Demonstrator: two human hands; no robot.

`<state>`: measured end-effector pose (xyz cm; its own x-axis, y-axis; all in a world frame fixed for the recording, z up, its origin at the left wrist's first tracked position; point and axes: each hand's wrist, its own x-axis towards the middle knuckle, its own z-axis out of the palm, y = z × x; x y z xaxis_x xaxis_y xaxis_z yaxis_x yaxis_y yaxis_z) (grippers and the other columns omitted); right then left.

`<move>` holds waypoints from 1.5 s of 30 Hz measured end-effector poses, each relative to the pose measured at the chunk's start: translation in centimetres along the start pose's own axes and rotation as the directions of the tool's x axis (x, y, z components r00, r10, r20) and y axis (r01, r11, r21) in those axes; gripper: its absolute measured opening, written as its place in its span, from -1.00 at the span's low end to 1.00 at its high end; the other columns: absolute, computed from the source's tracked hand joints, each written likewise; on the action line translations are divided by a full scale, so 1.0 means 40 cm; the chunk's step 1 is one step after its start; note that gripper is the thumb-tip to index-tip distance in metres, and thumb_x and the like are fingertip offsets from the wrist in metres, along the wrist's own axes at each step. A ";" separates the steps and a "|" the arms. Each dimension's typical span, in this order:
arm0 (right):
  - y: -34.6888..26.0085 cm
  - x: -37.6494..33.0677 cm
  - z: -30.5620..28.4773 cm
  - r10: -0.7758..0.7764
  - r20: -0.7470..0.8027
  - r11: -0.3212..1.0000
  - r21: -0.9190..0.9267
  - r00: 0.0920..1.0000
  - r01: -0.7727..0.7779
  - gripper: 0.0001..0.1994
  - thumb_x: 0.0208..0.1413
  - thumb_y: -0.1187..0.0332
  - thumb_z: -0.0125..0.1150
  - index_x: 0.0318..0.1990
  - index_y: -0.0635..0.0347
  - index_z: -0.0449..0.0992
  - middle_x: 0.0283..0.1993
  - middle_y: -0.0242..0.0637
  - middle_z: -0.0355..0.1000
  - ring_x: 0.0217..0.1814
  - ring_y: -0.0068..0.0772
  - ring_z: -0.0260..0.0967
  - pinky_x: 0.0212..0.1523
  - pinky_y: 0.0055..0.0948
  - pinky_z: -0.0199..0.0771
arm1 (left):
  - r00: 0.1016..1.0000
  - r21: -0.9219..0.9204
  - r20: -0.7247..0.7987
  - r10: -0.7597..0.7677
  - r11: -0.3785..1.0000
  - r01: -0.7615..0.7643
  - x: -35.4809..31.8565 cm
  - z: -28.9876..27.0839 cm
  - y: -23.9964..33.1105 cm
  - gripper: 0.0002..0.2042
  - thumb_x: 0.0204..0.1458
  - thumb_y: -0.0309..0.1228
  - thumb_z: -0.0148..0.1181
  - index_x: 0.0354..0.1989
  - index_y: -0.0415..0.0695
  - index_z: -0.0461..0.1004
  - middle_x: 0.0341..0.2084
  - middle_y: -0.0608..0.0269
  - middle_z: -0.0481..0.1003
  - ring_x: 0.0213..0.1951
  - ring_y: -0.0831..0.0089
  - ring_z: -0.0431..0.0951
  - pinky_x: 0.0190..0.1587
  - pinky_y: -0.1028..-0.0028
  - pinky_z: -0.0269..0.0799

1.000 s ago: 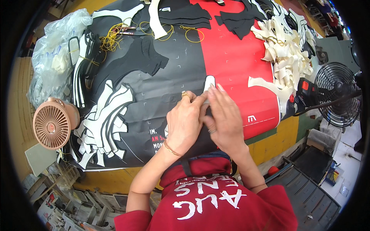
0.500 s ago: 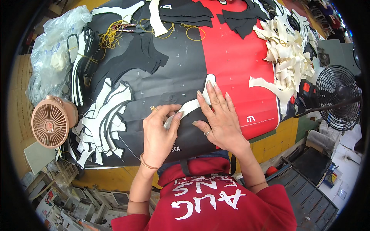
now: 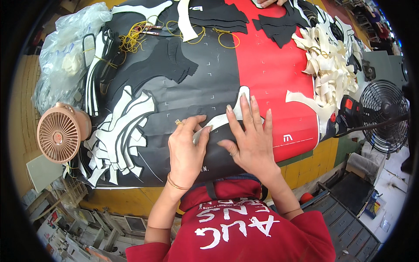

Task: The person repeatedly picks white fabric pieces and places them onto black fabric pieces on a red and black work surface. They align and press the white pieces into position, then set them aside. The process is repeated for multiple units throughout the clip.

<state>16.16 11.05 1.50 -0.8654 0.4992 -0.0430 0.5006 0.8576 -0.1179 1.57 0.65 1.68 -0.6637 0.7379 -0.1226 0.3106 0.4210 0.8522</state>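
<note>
A white curved cut-out piece with a dark edge lies on the mat in front of me. The thumb and fingers of my left hand pinch its left end. My right hand rests flat over its right part, fingers stretched out and hiding some of it. To the left lies a fanned heap of similar white, black-edged pieces. A cream curved piece lies to the right, beside a large cream pile.
The black and red mat covers the table. Black pieces, yellow ties and a plastic bag lie farther back. A pink fan stands left, a black fan right. Another person's hand shows at the far edge.
The view has shifted slightly, and more of the other person's hand shows at the far edge. My left hand still pinches the white piece, and my right hand stays flat on it.
</note>
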 end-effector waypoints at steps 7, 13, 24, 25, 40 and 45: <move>-0.053 -0.002 0.015 -0.103 0.100 0.978 0.193 0.990 0.083 -0.26 0.28 -0.23 -0.14 0.42 0.11 0.25 0.56 -0.15 0.02 0.61 -0.08 -0.10 0.51 0.09 -0.14 | 0.993 -0.105 0.051 -0.110 0.988 0.115 -0.020 -0.041 0.012 -0.71 0.06 -0.59 0.32 -0.02 -0.32 0.53 -0.48 0.14 0.53 -0.48 0.40 0.58 -0.43 0.43 0.49; -0.047 -0.004 0.020 -0.117 0.120 0.967 0.239 0.986 0.085 -0.22 0.28 -0.25 -0.14 0.46 0.12 0.16 0.58 -0.09 -0.04 0.63 -0.03 -0.17 0.52 0.13 -0.21 | 0.954 -0.272 0.025 -0.299 0.916 0.294 -0.065 -0.099 -0.008 -0.74 0.12 -0.61 0.30 -0.01 -0.37 0.52 -0.46 0.24 0.57 -0.44 0.67 0.59 -0.43 0.63 0.52; -0.051 -0.003 0.024 -0.116 0.100 0.978 0.184 0.988 0.096 -0.24 0.29 -0.24 -0.14 0.47 0.09 0.15 0.57 -0.11 -0.01 0.61 -0.05 -0.12 0.51 0.13 -0.18 | 0.957 -0.198 -0.075 -0.282 0.944 0.263 -0.074 -0.079 -0.021 -0.75 0.08 -0.61 0.33 -0.06 -0.37 0.51 -0.54 0.22 0.56 -0.51 0.63 0.59 -0.47 0.60 0.51; -0.052 -0.003 0.024 -0.117 0.098 0.977 0.189 0.988 0.097 -0.24 0.29 -0.24 -0.14 0.48 0.08 0.14 0.57 -0.11 -0.01 0.61 -0.04 -0.12 0.51 0.13 -0.18 | 0.959 -0.190 -0.088 -0.270 0.950 0.250 -0.074 -0.077 -0.021 -0.75 0.08 -0.61 0.34 -0.07 -0.36 0.51 -0.55 0.21 0.56 -0.51 0.62 0.59 -0.48 0.60 0.51; -0.058 0.003 0.019 -0.129 0.089 0.968 0.227 0.988 0.106 -0.42 0.30 -0.18 -0.08 0.41 -0.30 0.30 0.57 -0.01 -0.05 0.61 0.13 -0.17 0.47 0.27 -0.15 | 0.935 0.546 -0.182 0.303 0.822 -0.161 -0.170 -0.075 -0.100 -0.54 -0.02 -0.33 0.41 0.10 -0.10 0.52 0.05 0.11 0.45 0.09 0.12 0.44 0.11 0.19 0.30; -0.064 0.001 0.016 -0.162 0.026 0.966 0.208 0.987 0.153 -0.43 0.24 -0.14 0.04 0.39 -0.34 0.34 0.56 0.11 -0.08 0.60 0.26 -0.19 0.44 0.36 -0.15 | 0.960 0.600 0.234 0.153 0.754 -0.266 -0.209 -0.040 -0.104 -0.21 0.14 0.14 0.11 0.46 -0.05 0.17 0.47 0.08 0.09 0.48 0.11 0.04 0.47 -0.01 -0.25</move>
<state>14.85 8.82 1.16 -0.9352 0.3506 -0.0496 0.3469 0.8790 -0.3271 4.73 -8.11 -0.02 -0.4308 0.8961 -0.1065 0.8192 0.4378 0.3705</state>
